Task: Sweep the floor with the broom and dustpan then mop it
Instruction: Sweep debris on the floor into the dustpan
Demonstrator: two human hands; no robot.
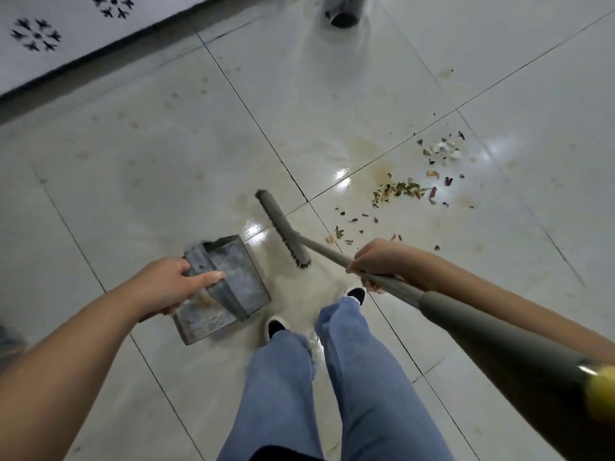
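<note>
A person's right hand point(372, 261) grips the broom point(283, 227) mid-handle, its stiff head resting on glossy tile beside the scattered scraps point(402, 189). The left hand point(169, 284) clasps the metal dustpan point(223, 287) by its rear edge; it looks rigid and light.

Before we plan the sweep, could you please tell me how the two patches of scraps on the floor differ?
The near debris trail is mostly green shreds in a line close to the broom head; the far debris cluster is paler, chunkier and more compact. Both lie unswept, outside the dustpan.
</note>
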